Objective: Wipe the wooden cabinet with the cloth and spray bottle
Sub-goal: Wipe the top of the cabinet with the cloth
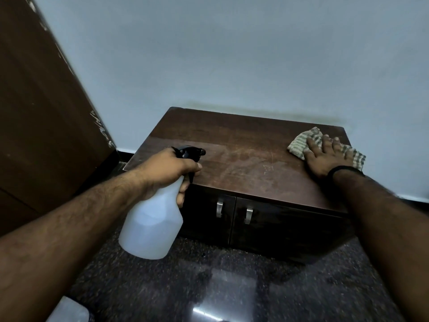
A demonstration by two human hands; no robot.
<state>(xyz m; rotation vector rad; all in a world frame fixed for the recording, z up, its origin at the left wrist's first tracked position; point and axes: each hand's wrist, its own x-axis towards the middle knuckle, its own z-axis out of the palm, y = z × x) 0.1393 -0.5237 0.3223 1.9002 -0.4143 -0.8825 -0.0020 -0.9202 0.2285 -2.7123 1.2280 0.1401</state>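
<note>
A low dark wooden cabinet (243,147) stands against the wall, its top smeared and dull in the middle. My left hand (167,169) grips a translucent white spray bottle (151,226) by the neck, its black nozzle pointing right over the cabinet's front left corner. My right hand (325,155) lies flat, fingers spread, on a striped checked cloth (299,145) at the top's right end. A black band circles that wrist. Part of the cloth is hidden under the palm.
Two cabinet doors with metal handles (220,209) face me. A brown wooden door (41,112) stands at the left. A pale wall rises behind. The floor (209,287) is dark glossy stone. A pale, blurred object (67,310) sits at the bottom left.
</note>
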